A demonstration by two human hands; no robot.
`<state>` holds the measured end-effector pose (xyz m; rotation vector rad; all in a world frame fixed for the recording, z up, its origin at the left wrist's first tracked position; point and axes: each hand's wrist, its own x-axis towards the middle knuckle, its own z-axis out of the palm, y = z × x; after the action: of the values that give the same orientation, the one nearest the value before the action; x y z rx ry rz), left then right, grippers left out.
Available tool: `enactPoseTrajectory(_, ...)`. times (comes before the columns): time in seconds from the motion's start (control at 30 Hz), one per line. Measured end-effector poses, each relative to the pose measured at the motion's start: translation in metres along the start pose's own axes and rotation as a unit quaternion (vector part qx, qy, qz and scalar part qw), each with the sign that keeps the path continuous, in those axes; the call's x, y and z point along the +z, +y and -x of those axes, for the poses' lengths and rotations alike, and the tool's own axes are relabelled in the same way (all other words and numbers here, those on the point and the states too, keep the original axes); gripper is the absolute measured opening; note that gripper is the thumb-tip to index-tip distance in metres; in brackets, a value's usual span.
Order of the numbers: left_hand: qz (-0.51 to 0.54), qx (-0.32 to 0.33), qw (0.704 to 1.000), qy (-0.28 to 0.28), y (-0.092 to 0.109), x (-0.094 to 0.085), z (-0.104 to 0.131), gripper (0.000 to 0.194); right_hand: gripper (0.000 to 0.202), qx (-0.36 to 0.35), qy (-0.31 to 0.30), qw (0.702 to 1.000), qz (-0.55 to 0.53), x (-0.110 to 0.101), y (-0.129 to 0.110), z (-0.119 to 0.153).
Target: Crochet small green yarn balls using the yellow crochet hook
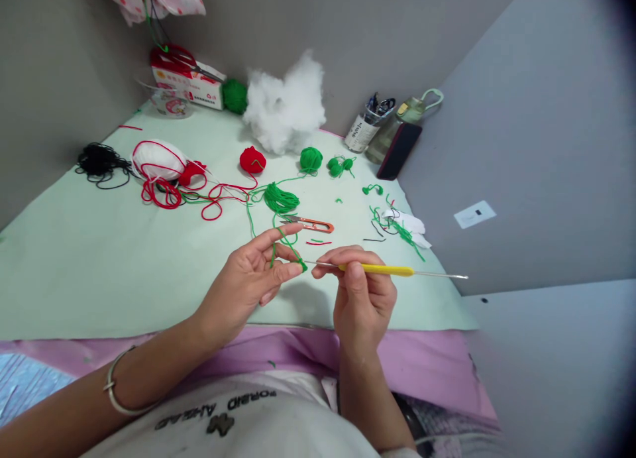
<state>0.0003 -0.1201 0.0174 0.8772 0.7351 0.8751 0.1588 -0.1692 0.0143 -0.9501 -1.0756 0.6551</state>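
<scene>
My left hand (pixel 248 272) pinches a small green crocheted piece (pixel 303 265) between thumb and fingers, with green yarn looped over its raised index finger. In my right hand (pixel 365 292) is a crochet hook with a yellow handle (pixel 382 270), held like a pen. The hook's left metal end meets the green piece; its other end points right. Behind my left hand, a loose green yarn bundle (pixel 281 198) lies on the table. Orange thread snips (pixel 315 225) rest just beyond my fingers, beside short red and green yarn bits.
On the pale green table (pixel 124 266) are a red ball (pixel 252 160), green ball (pixel 311 160), white yarn (pixel 158 160), black yarn (pixel 97 161) and white stuffing (pixel 285 107). A pen cup (pixel 361 133), bottle and phone (pixel 399 151) stand at the back right.
</scene>
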Motion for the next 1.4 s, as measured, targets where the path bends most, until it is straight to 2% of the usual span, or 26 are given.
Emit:
enactPoseTrajectory(0.23, -0.036, 0.002, 0.999, 0.0, 0.002, 0.001, 0.001, 0.071, 0.02, -0.002, -0.011, 1.0, 0.01, 0.0, -0.003, -0.001)
enactPoseTrajectory(0.53, -0.022, -0.008, 1.0, -0.02, 0.009, 0.003, -0.001, 0.094, 0.02, -0.015, -0.008, 1.0, 0.013, -0.003, -0.005, -0.001)
enactPoseTrajectory(0.73, -0.036, 0.0, 0.999, -0.035, 0.009, 0.001, -0.001, 0.087, 0.02, -0.022, -0.018, 1.0, 0.009, -0.004, -0.004, 0.0)
enactPoseTrajectory(0.93, -0.032, 0.001, 0.999, -0.039, 0.009, 0.002, 0.0, 0.088, 0.021, -0.028, -0.024, 0.999, 0.011, -0.004, -0.001, -0.001)
enactPoseTrajectory(1.27, -0.058, 0.021, 0.998, -0.002, 0.011, 0.004, 0.003, 0.079, 0.021, -0.086, -0.047, 0.992, 0.086, -0.007, -0.003, 0.0)
enactPoseTrajectory(1.4, -0.06, 0.013, 0.998, -0.003, 0.01, 0.002, 0.003, 0.079, 0.021, -0.033, -0.053, 0.998, 0.011, -0.009, 0.001, -0.001)
